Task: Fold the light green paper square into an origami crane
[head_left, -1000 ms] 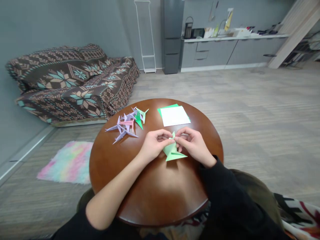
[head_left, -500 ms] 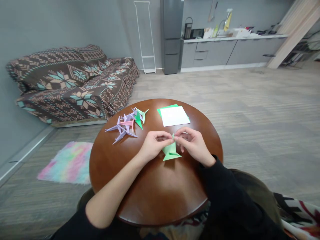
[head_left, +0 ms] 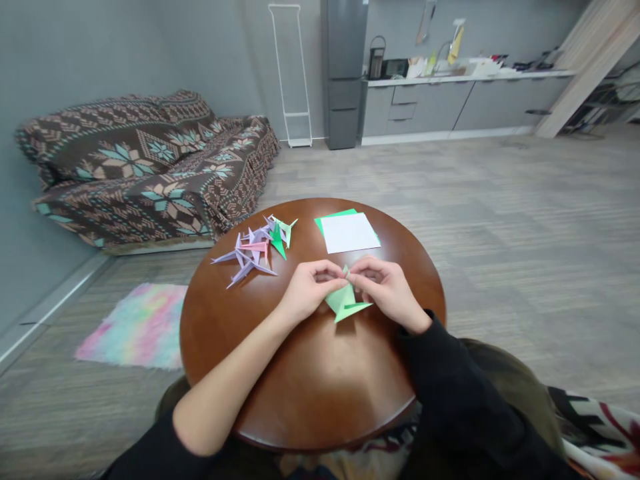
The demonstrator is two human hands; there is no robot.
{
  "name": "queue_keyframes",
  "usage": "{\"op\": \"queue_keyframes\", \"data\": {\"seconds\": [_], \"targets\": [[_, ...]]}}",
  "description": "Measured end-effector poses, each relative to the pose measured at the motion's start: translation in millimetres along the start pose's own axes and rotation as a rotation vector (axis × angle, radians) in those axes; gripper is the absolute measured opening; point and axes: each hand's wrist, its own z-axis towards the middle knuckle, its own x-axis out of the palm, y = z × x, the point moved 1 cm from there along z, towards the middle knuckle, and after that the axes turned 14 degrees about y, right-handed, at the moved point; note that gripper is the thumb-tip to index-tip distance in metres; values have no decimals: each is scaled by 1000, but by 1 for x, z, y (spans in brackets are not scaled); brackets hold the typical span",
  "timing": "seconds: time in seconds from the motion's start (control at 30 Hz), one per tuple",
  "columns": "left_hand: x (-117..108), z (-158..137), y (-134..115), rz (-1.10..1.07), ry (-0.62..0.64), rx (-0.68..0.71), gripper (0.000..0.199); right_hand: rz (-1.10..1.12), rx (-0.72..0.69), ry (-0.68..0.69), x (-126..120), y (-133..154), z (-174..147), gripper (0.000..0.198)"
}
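Between my two hands is a light green folded paper, held just above the round table. My left hand pinches its narrow far tip from the left. From the right, my right hand closes thumb and fingers on the same tip. The paper's wide end points toward me, with a sharp flap jutting to the right. Fingers cover part of the folds near the tip. To the left lies a cluster of folded paper pieces in purple, pink and green.
A stack of square paper, white over green, lies beyond my hands on the brown round table. A patterned covered sofa stands at the far left, a fluffy pastel rug on the floor before it. Kitchen cabinets line the back.
The wide end of the light green paper has turned, its flap now reaching further right. Both hands stay nearly in place, the right fingers slightly nearer the left.
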Motion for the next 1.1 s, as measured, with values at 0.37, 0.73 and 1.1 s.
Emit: {"op": "queue_keyframes", "data": {"seconds": [0.37, 0.73, 1.1], "targets": [[6, -4, -3, 127, 100, 22, 24, -1, -12, -56, 0, -6, -1, 18], [0, -1, -3, -9, 17, 6, 23, -148, -19, 26, -3, -2, 0, 19], [-4, 0, 0, 58, -90, 120, 15, -247, 6, 27, 3, -2, -2, 20]]}}
